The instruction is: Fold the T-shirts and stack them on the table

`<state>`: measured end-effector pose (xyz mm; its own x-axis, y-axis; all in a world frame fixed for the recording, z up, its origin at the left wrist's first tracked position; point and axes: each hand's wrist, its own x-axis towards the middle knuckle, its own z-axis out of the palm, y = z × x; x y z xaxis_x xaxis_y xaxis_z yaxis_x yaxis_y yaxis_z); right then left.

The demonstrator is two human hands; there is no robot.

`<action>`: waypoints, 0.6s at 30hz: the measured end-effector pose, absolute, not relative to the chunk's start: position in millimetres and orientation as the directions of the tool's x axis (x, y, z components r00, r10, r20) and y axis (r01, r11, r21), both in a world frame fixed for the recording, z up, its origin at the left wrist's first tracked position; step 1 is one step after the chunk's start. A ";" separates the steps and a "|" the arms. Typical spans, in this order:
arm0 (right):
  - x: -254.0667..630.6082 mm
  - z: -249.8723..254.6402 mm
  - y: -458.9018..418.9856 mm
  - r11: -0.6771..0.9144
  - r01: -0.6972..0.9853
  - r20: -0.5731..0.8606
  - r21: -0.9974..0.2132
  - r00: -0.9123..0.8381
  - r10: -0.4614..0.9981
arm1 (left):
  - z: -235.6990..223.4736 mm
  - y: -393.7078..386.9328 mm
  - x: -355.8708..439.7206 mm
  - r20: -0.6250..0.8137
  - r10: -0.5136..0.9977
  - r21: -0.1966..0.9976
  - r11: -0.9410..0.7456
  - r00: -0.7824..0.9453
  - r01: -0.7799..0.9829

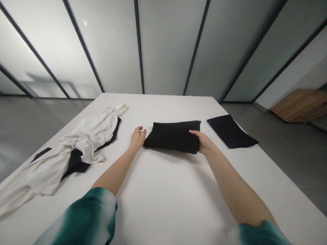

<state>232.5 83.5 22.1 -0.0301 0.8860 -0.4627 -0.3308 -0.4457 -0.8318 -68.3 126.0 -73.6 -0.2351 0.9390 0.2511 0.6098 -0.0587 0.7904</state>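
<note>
A black folded cloth [173,136], roughly rectangular, is in front of me over the middle of the white table. My right hand [203,141] grips its right end, with the thumb on top and the other fingers hidden beneath. Close by its left end is my left hand [138,137], thumb and fingers apart, holding nothing that I can see. The near edge of the cloth looks slightly raised, with a shadow under it.
Another folded black cloth [232,132] lies by the right edge of the white table [163,194]. At left, a crumpled white garment [91,133] lies over black fabric [76,162]. Frosted glass panels [167,43] stand behind the table; a wooden object [302,103] is at far right.
</note>
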 end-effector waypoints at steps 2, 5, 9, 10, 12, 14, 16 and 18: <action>254.3 43.4 74.5 -0.338 -0.396 -0.386 -0.854 0.045 0.921 | -73.7 125.8 -68.9 0.256 0.940 0.782 -0.064 -0.226 0.619; 293.7 75.8 55.2 -0.152 -0.464 -0.289 -0.873 0.239 0.927 | -73.6 125.2 -69.5 0.255 0.943 0.780 -0.069 -0.215 0.622; 343.1 102.3 31.7 0.178 -0.408 -0.077 -0.896 0.535 0.841 | -74.2 125.1 -69.3 0.255 0.944 0.781 -0.072 -0.211 0.621; 353.9 104.4 28.8 0.256 -0.376 -0.018 -0.891 0.591 0.806 | -74.6 125.3 -69.2 0.257 0.943 0.780 -0.074 -0.210 0.622; 374.3 104.0 28.8 0.364 -0.325 0.059 -0.873 0.670 0.740 | -75.4 125.6 -69.2 0.265 0.941 0.777 -0.078 -0.212 0.624; 394.2 98.6 38.2 0.407 -0.303 0.075 -0.862 0.717 0.693 | -75.8 125.5 -69.3 0.271 0.938 0.776 -0.079 -0.217 0.626; 414.2 91.2 57.5 0.406 -0.292 0.066 -0.866 0.739 0.671 | -75.6 124.9 -69.7 0.269 0.938 0.777 -0.079 -0.217 0.624; 433.7 85.8 84.4 0.405 -0.238 0.102 -0.883 0.746 0.659 | -74.9 124.0 -70.2 0.260 0.941 0.781 -0.073 -0.217 0.620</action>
<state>433.7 84.4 85.8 0.7455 0.6587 0.1016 -0.2378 0.4053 -0.8827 -70.2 124.0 -74.9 -0.2173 0.9409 0.2596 0.6197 -0.0725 0.7814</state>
